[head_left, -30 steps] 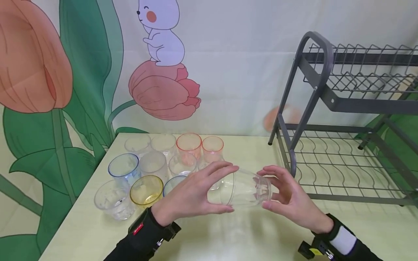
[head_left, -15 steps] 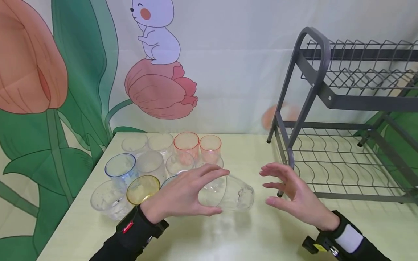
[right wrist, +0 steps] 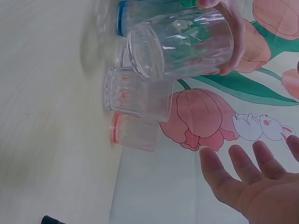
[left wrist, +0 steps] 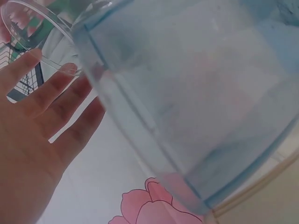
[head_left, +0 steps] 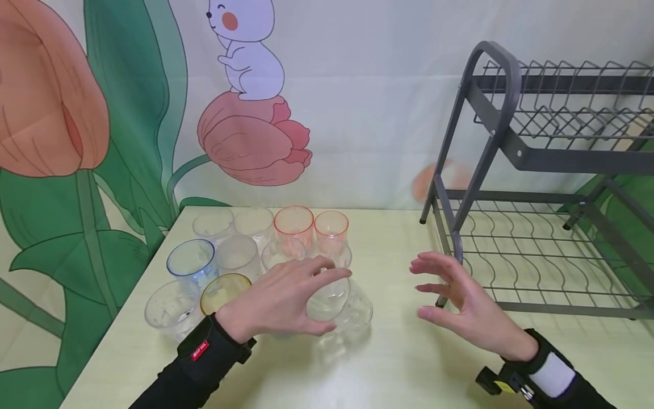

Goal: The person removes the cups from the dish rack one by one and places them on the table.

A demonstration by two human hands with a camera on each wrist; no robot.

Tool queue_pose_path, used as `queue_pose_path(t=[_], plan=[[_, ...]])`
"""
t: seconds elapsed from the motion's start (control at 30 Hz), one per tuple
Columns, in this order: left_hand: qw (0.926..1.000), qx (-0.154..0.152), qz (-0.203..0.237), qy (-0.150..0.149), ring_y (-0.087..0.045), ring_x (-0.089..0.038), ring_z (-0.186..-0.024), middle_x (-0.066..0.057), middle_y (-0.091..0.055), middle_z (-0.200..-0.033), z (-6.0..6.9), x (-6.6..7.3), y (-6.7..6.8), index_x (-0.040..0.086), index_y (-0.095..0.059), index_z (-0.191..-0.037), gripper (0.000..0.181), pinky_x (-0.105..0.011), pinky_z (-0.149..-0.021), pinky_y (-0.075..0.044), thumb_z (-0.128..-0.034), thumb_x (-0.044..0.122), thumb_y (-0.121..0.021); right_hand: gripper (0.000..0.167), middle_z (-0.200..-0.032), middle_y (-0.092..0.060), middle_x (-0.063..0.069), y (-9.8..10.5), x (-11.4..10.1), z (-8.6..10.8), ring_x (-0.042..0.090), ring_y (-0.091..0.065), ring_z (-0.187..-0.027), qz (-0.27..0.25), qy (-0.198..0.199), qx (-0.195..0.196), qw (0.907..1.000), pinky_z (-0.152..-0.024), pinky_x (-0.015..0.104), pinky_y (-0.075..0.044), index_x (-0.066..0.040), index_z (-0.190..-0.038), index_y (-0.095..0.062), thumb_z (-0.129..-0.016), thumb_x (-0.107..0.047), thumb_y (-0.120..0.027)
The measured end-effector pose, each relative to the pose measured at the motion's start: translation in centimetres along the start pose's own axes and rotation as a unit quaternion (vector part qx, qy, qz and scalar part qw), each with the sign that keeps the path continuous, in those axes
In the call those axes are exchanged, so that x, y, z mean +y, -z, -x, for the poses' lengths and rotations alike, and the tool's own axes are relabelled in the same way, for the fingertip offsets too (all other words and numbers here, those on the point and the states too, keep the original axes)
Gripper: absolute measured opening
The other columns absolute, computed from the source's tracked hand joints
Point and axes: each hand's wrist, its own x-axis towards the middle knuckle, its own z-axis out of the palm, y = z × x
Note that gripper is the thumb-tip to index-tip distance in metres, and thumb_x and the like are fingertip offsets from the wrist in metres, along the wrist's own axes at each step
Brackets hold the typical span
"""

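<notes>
Held near its rim by my left hand, a clear ribbed drinking glass tilts with its base down and to the right. In the right wrist view the left fingers curl round the rim end of this glass. To the right of it, apart from any glass, my right hand hovers with fingers loosely spread and nothing between them. Just behind and left of the left hand stand a yellow-rimmed glass and other glasses. A blue-tinted glass fills much of the left wrist view, beside the left hand.
Several upright glasses cluster on the table's left side, including a blue-rimmed glass and two red-rimmed ones, the larger red-rimmed glass at the back. A dark two-tier wire rack stands at right. A printed cloth hangs behind.
My right hand has let go of the clear glass and moved slightly right. The left hand has carried it left and turned it from lying sideways towards base-down.
</notes>
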Motion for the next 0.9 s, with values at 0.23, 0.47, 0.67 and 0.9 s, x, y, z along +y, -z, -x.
queue_pose_path(t=[0.23, 0.47, 0.67, 0.9], plan=[[0.9998, -0.011, -0.015, 0.000, -0.054, -0.013, -0.080, 0.001, -0.056, -0.118, -0.1, -0.2, -0.1, 0.025, -0.053, -0.139, 0.074, -0.031, -0.068, -0.048, -0.0751, 0.054, -0.073, 0.076, -0.140, -0.045, 0.011, 0.1, -0.1, 0.1, 0.024, -0.046, -0.127, 0.019, 0.012, 0.007, 0.9997, -0.096, 0.036, -0.049, -0.010, -0.146, -0.034, -0.083, 0.012, -0.070], [0.9993, -0.024, -0.029, 0.001, -0.054, -0.013, -0.083, 0.001, -0.057, -0.116, -0.2, -0.4, 0.0, 0.024, -0.054, -0.138, 0.072, -0.032, -0.069, -0.048, -0.0758, 0.054, -0.073, 0.073, -0.141, -0.044, 0.004, 0.5, 0.2, -0.3, 0.022, -0.043, -0.129, 0.050, -0.002, 0.011, 0.9987, -0.099, 0.035, -0.046, -0.011, -0.145, -0.036, -0.085, 0.001, -0.074], [0.9983, -0.050, -0.031, 0.005, -0.053, -0.012, -0.082, 0.001, -0.056, -0.116, -0.4, -0.1, 0.3, 0.024, -0.054, -0.139, 0.071, -0.032, -0.070, -0.048, -0.0764, 0.054, -0.073, 0.070, -0.141, -0.044, 0.001, 0.7, 0.6, -0.7, 0.021, -0.043, -0.129, 0.094, -0.014, 0.003, 0.9954, -0.099, 0.038, -0.047, -0.016, -0.144, -0.039, -0.085, -0.008, -0.076], [0.9947, -0.081, -0.062, 0.009, -0.057, -0.014, -0.095, 0.001, -0.057, -0.117, -1.1, 0.2, 0.4, 0.025, -0.055, -0.136, 0.069, -0.038, -0.081, -0.049, -0.0754, 0.052, -0.074, 0.068, -0.144, -0.042, 0.002, 1.1, 0.4, -1.5, 0.016, -0.043, -0.129, 0.151, -0.032, -0.013, 0.9879, -0.101, 0.042, -0.045, -0.014, -0.145, -0.039, -0.088, -0.021, -0.075]])
